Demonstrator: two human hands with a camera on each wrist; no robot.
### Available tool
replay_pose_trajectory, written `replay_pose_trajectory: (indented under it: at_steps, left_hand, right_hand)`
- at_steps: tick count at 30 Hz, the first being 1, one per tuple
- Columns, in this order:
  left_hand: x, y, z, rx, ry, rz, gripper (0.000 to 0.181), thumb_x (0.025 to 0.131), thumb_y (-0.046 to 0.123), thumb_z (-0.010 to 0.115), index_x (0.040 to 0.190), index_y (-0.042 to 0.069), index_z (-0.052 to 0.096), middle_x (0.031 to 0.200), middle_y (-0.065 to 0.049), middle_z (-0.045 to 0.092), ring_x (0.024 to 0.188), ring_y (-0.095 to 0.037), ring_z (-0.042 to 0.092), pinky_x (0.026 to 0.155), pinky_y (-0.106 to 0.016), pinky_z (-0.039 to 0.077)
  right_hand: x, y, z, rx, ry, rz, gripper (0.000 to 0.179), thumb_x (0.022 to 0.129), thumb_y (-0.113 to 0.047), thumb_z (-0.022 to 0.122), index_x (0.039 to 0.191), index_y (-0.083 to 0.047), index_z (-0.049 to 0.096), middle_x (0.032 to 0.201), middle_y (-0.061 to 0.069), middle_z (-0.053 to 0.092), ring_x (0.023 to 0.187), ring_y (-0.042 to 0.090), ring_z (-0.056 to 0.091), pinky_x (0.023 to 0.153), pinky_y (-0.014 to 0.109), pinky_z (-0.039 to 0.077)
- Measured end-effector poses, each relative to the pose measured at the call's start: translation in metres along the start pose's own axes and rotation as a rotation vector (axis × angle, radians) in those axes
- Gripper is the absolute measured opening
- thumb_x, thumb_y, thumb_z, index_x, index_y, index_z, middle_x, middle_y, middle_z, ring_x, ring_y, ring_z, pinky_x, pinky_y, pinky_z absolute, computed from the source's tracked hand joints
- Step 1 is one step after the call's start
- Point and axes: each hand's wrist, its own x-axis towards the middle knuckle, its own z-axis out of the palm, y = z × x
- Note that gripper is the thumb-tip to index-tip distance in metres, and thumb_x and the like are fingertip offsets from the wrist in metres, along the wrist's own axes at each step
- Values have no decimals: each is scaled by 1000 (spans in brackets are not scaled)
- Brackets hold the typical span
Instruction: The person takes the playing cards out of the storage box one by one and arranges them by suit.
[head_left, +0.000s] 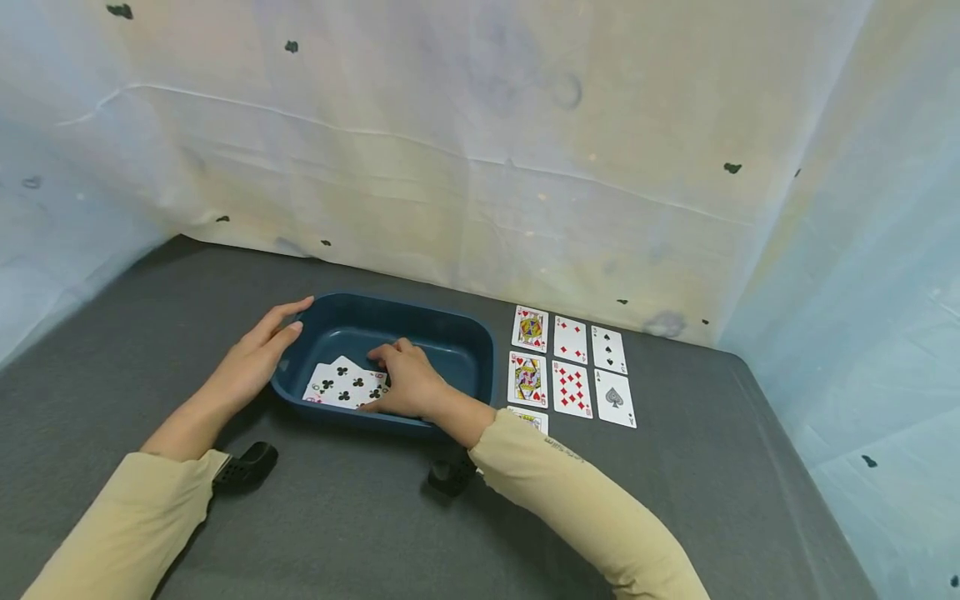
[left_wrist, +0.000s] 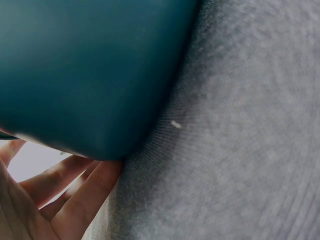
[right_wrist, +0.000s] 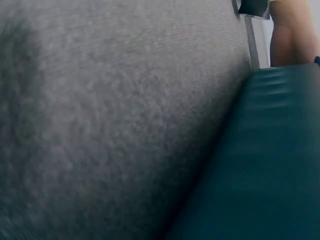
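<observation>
A dark blue rectangular tray (head_left: 480,358) stands on the grey table, with white playing cards (head_left: 341,383) lying face up at its near left; clubs show on them. My left hand (head_left: 251,358) holds the tray's left end, its thumb at the rim. In the left wrist view, fingers (left_wrist: 85,200) touch the lower edge of the tray's outer wall (left_wrist: 95,85). Reaching over the near rim, my right hand (head_left: 408,379) has curled fingers and thumb at the right edge of the cards. The right wrist view shows the tray's outer wall (right_wrist: 265,165), but not the right hand's grip.
Right of the tray, face-up cards lie in rows, among them a queen of hearts (head_left: 528,379), a ten of diamonds (head_left: 572,388) and an ace of spades (head_left: 615,398). My right sleeve (head_left: 577,492) partly covers another card (head_left: 532,419). A pale curtain (head_left: 465,192) hangs behind the table.
</observation>
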Motion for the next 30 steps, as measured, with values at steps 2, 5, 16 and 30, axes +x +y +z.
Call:
replay_pose_trajectory:
  at_steps: [2, 5, 16, 30]
  left_hand:
    - [0, 0, 0, -2, -1, 4, 56, 105, 44, 25, 155, 23, 15, 159, -22, 10, 139, -53, 16, 102, -74, 19]
    - [0, 1, 0, -7, -4, 12, 56, 105, 44, 26, 155, 22, 15, 159, -22, 10, 140, -53, 16, 102, -73, 18]
    - [-1, 1, -1, -12, 4, 13, 55, 105, 42, 25, 155, 21, 15, 159, -22, 10, 140, -52, 14, 102, -73, 18]
    - [0, -2, -1, -30, -7, 32, 54, 106, 40, 25, 155, 20, 15, 159, -21, 10, 141, -51, 14, 102, -74, 16]
  right_hand:
    - [0, 0, -1, -25, -4, 0, 65, 77, -33, 81, 133, -12, 54, 108, 2, 59, 101, 16, 51, 95, 26, 41]
    - [-1, 0, -2, -25, -15, 23, 56, 78, -33, 80, 124, -11, 58, 98, -1, 61, 95, 13, 53, 100, 27, 38]
    - [-3, 0, -2, 44, -39, 31, 38, 78, -28, 80, 100, -13, 53, 96, -1, 46, 88, 14, 40, 79, 24, 37]
    - [5, -19, -12, -84, -180, 128, 46, 83, -32, 75, 120, -10, 59, 113, 3, 63, 96, 15, 60, 76, 24, 49]
